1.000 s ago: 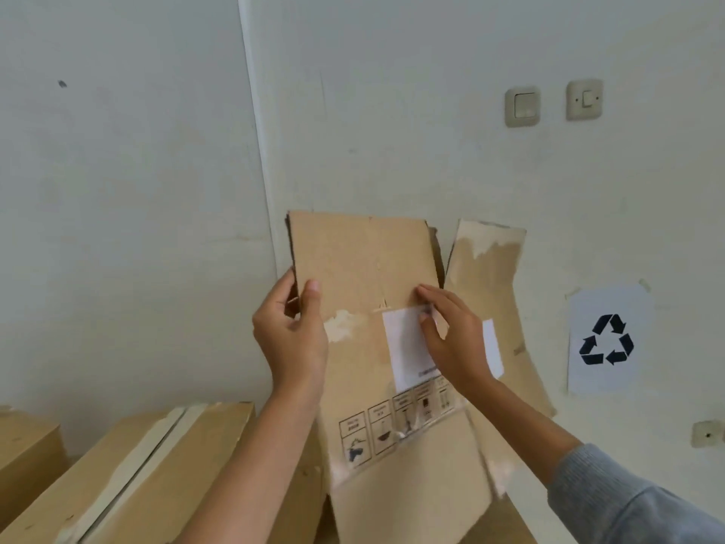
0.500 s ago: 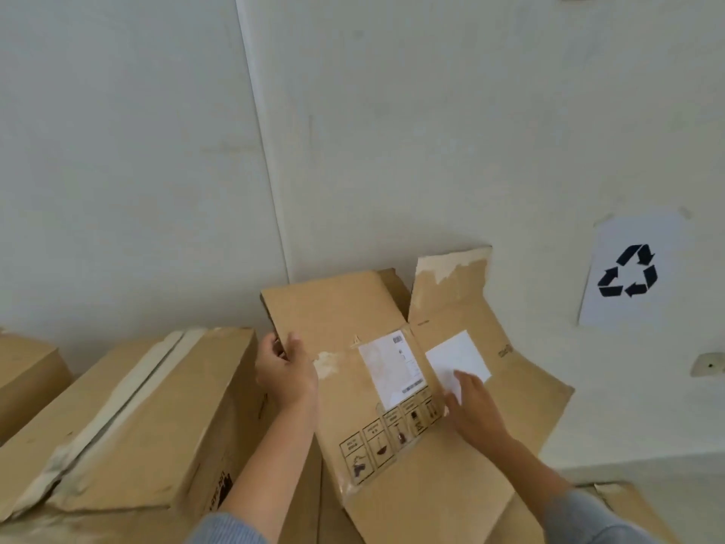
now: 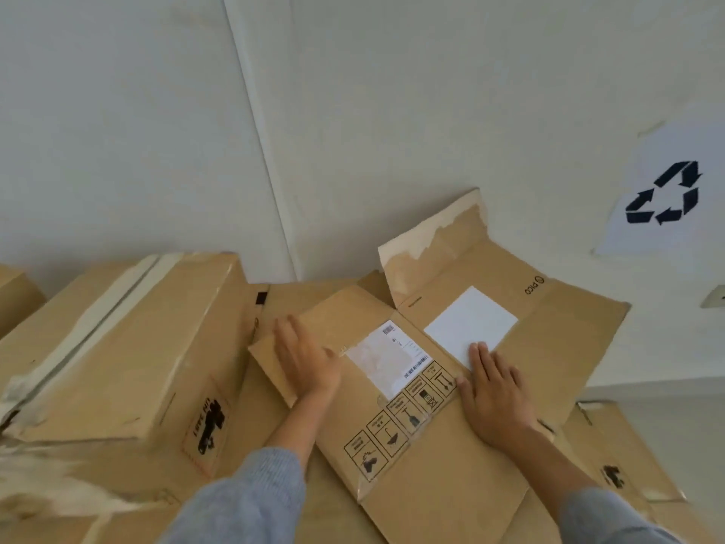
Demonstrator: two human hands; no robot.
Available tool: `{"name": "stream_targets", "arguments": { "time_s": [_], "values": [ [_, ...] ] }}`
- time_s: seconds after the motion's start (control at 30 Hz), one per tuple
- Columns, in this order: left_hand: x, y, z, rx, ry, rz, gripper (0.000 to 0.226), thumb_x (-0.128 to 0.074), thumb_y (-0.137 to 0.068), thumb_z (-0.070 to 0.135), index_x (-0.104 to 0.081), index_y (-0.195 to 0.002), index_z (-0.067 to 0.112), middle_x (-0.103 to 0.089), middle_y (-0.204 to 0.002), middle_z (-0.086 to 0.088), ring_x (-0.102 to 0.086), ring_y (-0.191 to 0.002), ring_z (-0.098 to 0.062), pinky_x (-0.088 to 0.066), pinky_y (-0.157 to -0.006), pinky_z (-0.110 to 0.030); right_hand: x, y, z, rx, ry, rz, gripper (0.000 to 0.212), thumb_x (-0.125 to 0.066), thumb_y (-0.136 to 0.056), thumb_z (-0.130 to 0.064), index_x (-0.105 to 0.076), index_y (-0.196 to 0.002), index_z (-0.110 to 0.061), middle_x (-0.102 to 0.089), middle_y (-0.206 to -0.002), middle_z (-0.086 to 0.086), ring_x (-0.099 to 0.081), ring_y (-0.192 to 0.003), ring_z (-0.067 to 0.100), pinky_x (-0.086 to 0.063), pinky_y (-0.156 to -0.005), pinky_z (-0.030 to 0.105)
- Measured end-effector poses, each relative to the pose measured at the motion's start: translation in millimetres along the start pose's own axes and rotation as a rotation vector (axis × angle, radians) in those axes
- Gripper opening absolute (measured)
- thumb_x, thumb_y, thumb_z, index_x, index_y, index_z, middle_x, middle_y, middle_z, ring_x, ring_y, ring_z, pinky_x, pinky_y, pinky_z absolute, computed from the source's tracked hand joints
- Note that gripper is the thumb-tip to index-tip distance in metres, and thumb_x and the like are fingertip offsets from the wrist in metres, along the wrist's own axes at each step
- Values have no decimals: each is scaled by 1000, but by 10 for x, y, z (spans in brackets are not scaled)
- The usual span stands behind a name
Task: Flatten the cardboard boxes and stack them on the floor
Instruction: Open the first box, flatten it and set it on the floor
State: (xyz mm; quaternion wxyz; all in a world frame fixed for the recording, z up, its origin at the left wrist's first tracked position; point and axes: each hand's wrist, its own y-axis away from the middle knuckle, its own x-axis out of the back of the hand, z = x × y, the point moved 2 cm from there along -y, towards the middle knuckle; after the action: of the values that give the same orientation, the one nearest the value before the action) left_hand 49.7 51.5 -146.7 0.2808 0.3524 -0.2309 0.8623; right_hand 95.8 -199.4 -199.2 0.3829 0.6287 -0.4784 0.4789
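A flattened brown cardboard box (image 3: pixel 451 477) with a shipping label, a white sticker and printed handling symbols lies low against the wall, on top of other flat cardboard (image 3: pixel 612 457). One torn flap (image 3: pixel 439 245) leans up against the wall. My left hand (image 3: pixel 306 359) lies palm down with fingers spread on the box's left panel. My right hand (image 3: pixel 496 390) presses flat on the middle panel, fingertips on the white sticker. Neither hand grips anything.
A taped, unflattened cardboard box (image 3: pixel 129 347) stands just left of the flat one, with another box (image 3: pixel 15 296) at the far left edge. A white wall rises behind, bearing a recycling sign (image 3: pixel 667 194) at the right. Pale floor shows at the lower right.
The box was held up in front of the wall by both hands; it has come down onto the flat cardboard. Both hands have let go of its edges and now press on it.
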Motion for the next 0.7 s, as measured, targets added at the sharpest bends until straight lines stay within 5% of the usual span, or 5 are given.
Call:
{"name": "stream_targets", "arguments": {
  "time_s": [0.13, 0.3, 0.5, 0.6, 0.7],
  "values": [
    [-422, 452, -44, -288, -192, -238, 52, -33, -96, 19, -21, -147, 13, -20, -157, -6, -14, -146, -21, -14, -120, -38, 60, 204, 260, 46, 44, -40, 69, -2, -91, -54, 8, -150, -20, 6, -160, -4, 6, -148, 16, 1, -120, 35],
    [-354, 749, -122, -294, -387, -240, 49, -24, -98, 28, -28, -144, 12, -28, -154, -6, -22, -143, -21, -20, -117, -39, 85, 248, 422, 158, 62, -72, 100, 25, -65, -74, 9, -149, -23, 7, -159, -7, 8, -147, 15, 3, -120, 35],
    [-98, 1120, -47, -473, -492, -183, 26, -64, -69, 27, -60, -90, 11, -63, -91, -6, -59, -79, -24, -45, -66, -35, 240, 300, 701, 396, 102, -157, 90, 22, -66, -69, 12, -146, -30, 16, -151, -14, 16, -142, 7, 9, -115, 27],
    [-254, 875, 43, -592, -391, -260, 46, -36, -85, 26, -54, -122, 6, -58, -126, -11, -56, -117, -28, -45, -97, -38, 251, 290, 709, 451, 101, -177, 84, 17, -70, -67, 13, -145, -30, 14, -152, -13, 17, -140, 6, 10, -114, 26],
    [-453, 733, 96, -544, -366, -450, 54, -23, -97, 26, -15, -148, 8, -14, -158, -8, -9, -147, -20, -9, -121, -38, 227, 283, 718, 458, 97, -167, 79, 16, -71, -66, 16, -142, -32, 16, -150, -15, 16, -141, 5, 10, -115, 26]
  ]
}}
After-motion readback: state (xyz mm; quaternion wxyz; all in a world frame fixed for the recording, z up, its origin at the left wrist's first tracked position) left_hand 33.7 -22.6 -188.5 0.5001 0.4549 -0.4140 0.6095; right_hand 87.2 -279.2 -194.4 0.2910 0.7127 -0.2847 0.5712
